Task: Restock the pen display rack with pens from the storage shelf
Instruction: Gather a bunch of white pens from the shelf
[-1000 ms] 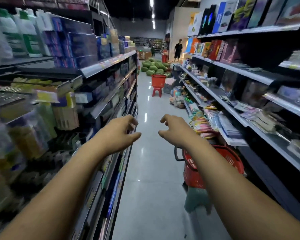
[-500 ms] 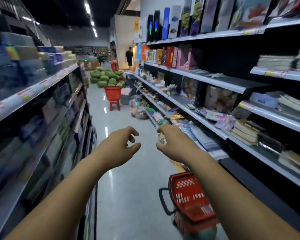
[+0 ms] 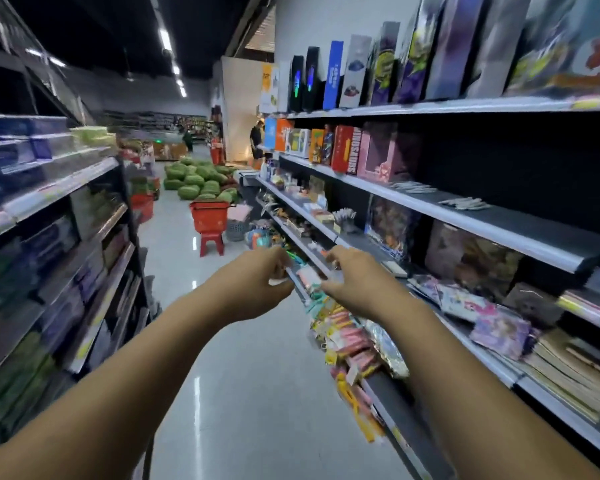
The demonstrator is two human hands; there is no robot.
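Observation:
Both my arms reach forward over the aisle toward the right-hand shelves. My left hand (image 3: 253, 284) and my right hand (image 3: 359, 284) hover with loosely curled fingers and hold nothing. They hang just in front of a low shelf edge (image 3: 329, 270) with small coloured stationery packets (image 3: 349, 336). A cup of pens (image 3: 344, 216) stands farther back on the middle shelf. Loose grey pens (image 3: 465, 202) lie on the dark shelf above, out of reach of both hands.
Shelving with blurred packs (image 3: 49, 216) lines the left side. A red basket on a red stool (image 3: 210, 216) and a pile of watermelons (image 3: 198, 178) stand down the aisle. A person (image 3: 256, 140) stands at the far end. Books (image 3: 568, 368) fill the near right shelf.
The view has swung right toward the right-hand shelves. Both hands moved closer to the low shelf's edge. The red basket near my feet has left the view.

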